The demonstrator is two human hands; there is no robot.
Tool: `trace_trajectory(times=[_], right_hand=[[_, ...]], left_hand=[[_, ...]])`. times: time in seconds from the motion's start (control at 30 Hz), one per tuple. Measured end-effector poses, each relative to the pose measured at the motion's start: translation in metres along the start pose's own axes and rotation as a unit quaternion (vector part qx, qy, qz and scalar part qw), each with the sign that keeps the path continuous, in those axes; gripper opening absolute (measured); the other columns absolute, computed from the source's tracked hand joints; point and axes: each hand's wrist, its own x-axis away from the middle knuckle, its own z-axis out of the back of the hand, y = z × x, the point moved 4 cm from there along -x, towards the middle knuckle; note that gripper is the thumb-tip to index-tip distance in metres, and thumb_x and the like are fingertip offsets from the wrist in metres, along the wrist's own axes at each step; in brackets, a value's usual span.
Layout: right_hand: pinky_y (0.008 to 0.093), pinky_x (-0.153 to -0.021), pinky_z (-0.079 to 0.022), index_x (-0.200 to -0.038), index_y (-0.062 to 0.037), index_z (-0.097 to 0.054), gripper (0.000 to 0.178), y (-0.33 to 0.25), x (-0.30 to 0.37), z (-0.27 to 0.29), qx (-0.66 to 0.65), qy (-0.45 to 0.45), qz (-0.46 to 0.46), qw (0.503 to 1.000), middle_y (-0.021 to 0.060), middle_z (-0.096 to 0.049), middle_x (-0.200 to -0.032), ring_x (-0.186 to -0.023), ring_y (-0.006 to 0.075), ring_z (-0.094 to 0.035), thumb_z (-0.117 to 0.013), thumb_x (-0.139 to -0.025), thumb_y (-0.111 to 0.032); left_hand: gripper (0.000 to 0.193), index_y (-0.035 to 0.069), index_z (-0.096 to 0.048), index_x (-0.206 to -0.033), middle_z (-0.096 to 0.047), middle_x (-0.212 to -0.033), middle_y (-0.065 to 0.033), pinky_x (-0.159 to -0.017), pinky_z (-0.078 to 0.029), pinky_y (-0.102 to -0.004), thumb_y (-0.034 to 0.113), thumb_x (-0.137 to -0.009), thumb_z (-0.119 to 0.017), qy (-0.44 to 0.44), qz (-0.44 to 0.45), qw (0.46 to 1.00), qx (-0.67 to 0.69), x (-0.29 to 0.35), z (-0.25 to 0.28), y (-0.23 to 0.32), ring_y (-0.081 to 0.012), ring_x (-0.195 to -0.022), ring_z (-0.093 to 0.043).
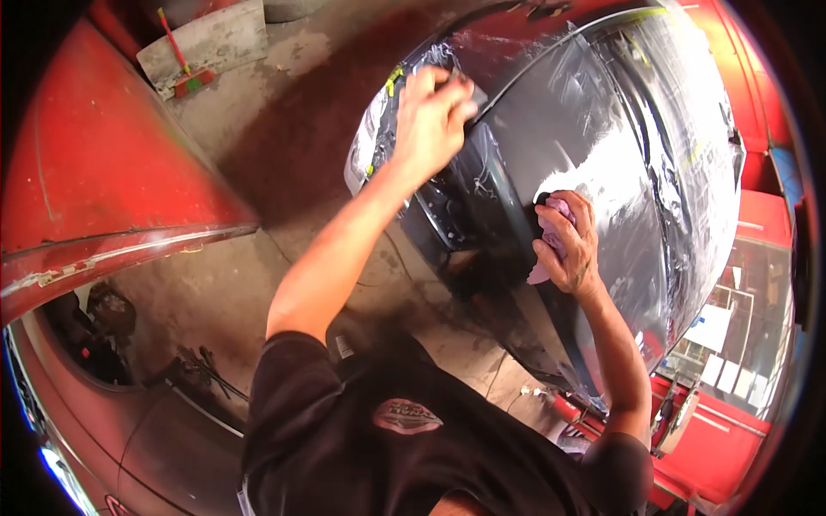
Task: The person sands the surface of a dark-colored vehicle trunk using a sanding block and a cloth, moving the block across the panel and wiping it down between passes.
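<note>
A dark grey car panel (551,103) with glossy and whitish patches curves in front of me. My left hand (432,120) is over its far left edge, fingers curled and slightly blurred; whatever they grip is hidden. Close to those fingers, crumpled clear film (440,58) and yellow tape (394,82) cover the car's corner. My right hand (572,245) is closed round a crumpled pinkish cloth (557,225) against the panel, beside a bright reflection. A small black thing (542,198) shows at the cloth's top; its kind is unclear.
Wrinkled clear film (701,181) covers the car's right side. A red vehicle body (95,163) stands at left, above a dark reddish car part (181,456). A red-handled broom (176,47) leans against a pale board (225,43). A red cabinet (761,219) stands at right.
</note>
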Motion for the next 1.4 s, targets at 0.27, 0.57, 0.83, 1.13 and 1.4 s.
trace_trajectory(times=[0.27,0.57,0.83,1.13,1.4], right_hand=[[0.0537,-0.102,-0.047,-0.124,-0.0061,-0.068,0.050,0.001,0.003,-0.005,-0.006,0.004,-0.005,1.000,0.0217,-0.059,-0.129,-0.118,0.0440,-0.057,-0.077,-0.077,-0.021],[0.0536,-0.102,-0.046,-0.124,-0.0066,-0.068,0.050,-0.002,-0.003,-0.007,-0.011,0.007,0.013,1.000,0.0216,-0.059,-0.130,-0.119,0.0443,-0.057,-0.076,-0.077,-0.022],[0.0533,-0.102,-0.046,-0.125,-0.0066,-0.068,0.050,0.001,0.002,-0.004,-0.010,0.000,0.004,1.000,0.0220,-0.059,-0.131,-0.118,0.0436,-0.057,-0.076,-0.077,-0.021],[0.0548,-0.102,-0.046,-0.125,-0.0058,-0.069,0.052,0.005,0.005,-0.008,-0.012,0.003,0.001,1.000,0.0241,-0.058,-0.132,-0.118,0.0453,-0.057,-0.076,-0.075,-0.019],[0.0552,-0.103,-0.046,-0.126,-0.0056,-0.068,0.053,-0.004,0.000,-0.008,-0.011,-0.001,0.013,1.000,0.0247,-0.058,-0.132,-0.118,0.0453,-0.057,-0.075,-0.075,-0.017]], left_hand=[[0.028,0.005,-0.079,-0.116,-0.069,-0.114,-0.0167,-0.095,-0.054,-0.0444,0.012,-0.088,-0.081,0.004,0.039,0.999,-0.021,-0.024,-0.009,-0.030,-0.0337,-0.109,-0.065],[0.025,0.009,-0.080,-0.114,-0.069,-0.113,-0.0140,-0.096,-0.052,-0.0477,0.016,-0.090,-0.080,-0.016,0.157,0.985,-0.067,-0.080,-0.009,-0.063,-0.0341,-0.109,-0.065],[0.025,0.006,-0.080,-0.112,-0.068,-0.115,-0.0126,-0.097,-0.052,-0.0425,0.007,-0.087,-0.082,0.024,0.018,1.000,-0.002,0.000,0.002,-0.009,-0.0320,-0.113,-0.062],[0.024,0.004,-0.079,-0.114,-0.068,-0.114,-0.0177,-0.098,-0.053,-0.0436,0.013,-0.092,-0.079,0.027,0.077,0.996,-0.017,-0.017,-0.007,-0.035,-0.0351,-0.112,-0.065],[0.017,-0.003,-0.077,-0.105,-0.071,-0.107,-0.0202,-0.094,-0.053,-0.0396,0.003,-0.089,-0.079,0.118,0.116,0.981,0.103,-0.043,-0.003,-0.081,-0.0328,-0.100,-0.068]])
